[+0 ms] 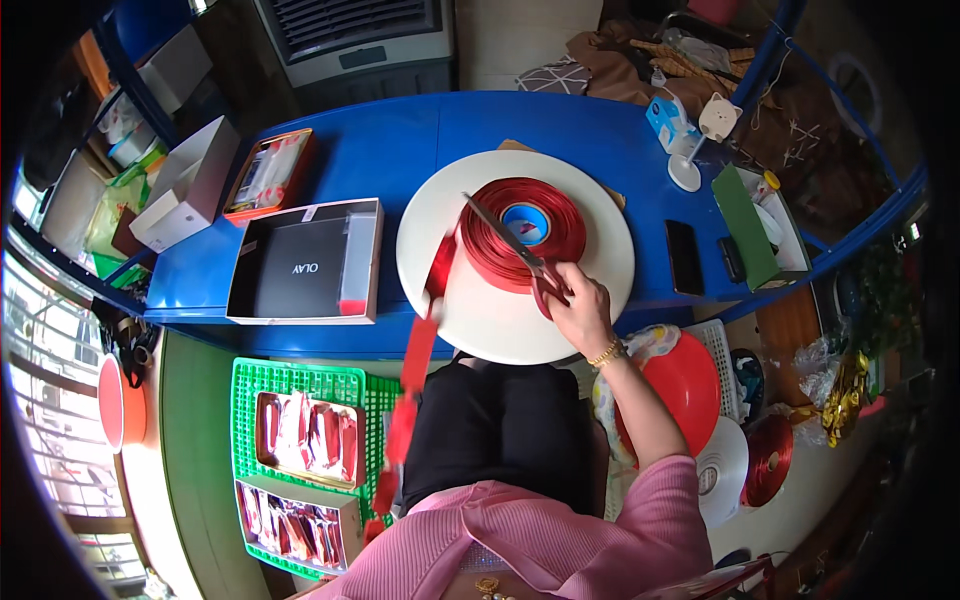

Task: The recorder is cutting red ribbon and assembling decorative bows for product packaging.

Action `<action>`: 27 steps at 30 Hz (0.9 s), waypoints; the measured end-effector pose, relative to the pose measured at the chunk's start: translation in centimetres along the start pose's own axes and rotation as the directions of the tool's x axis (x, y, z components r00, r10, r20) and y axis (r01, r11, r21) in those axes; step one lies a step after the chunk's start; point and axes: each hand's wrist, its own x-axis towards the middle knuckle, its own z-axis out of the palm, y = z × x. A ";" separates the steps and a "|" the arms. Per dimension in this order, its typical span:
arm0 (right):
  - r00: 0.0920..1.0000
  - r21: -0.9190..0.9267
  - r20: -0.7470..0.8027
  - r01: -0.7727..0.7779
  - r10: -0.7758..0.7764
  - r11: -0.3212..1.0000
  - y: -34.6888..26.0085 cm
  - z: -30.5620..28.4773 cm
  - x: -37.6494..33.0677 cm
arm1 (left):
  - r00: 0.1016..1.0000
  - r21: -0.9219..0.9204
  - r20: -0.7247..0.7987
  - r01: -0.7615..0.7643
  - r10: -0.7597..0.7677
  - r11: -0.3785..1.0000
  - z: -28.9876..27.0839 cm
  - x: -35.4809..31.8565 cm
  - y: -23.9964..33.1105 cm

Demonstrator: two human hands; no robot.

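A pair of scissors [512, 238] with red handles is gripped in my right hand [584, 312], its fingers closed round the handles. The blades lie together and point to the far left, over a wide roll of shiny red ribbon [563, 222] with a blue core. The roll lies flat on a round white board [605, 245]. From the roll's left side a loose red ribbon strip [420, 352] runs off the board, hanging beside my lap down toward my pink top. My left hand does not show in the picture.
The blue table [400, 130] bears an open box [300, 262] with a black lid inside, an orange tray [268, 172], a phone [684, 256] and a green box [760, 235]. Below left stands a green basket [300, 372] with packed red pieces; below right, a red basin [690, 385].
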 end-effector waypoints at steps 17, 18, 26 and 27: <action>0.980 -0.343 0.078 0.201 -0.185 0.917 -0.5 4.5 4.9 | 0.736 0.596 -0.073 -0.509 0.673 0.621 7.0 18.3 56.0; 0.979 -0.344 0.084 0.202 -0.184 0.917 -0.3 4.4 4.9 | 0.767 0.608 -0.059 -0.480 0.640 0.632 7.4 18.4 56.4; 0.970 -0.325 0.135 0.236 -0.202 0.916 -0.8 4.0 4.7 | 0.790 0.530 -0.064 -0.490 0.609 0.692 8.9 21.0 56.2; 0.969 -0.328 0.136 0.242 -0.208 0.913 -0.9 4.0 4.6 | 0.789 0.527 -0.069 -0.491 0.611 0.694 9.0 21.3 56.6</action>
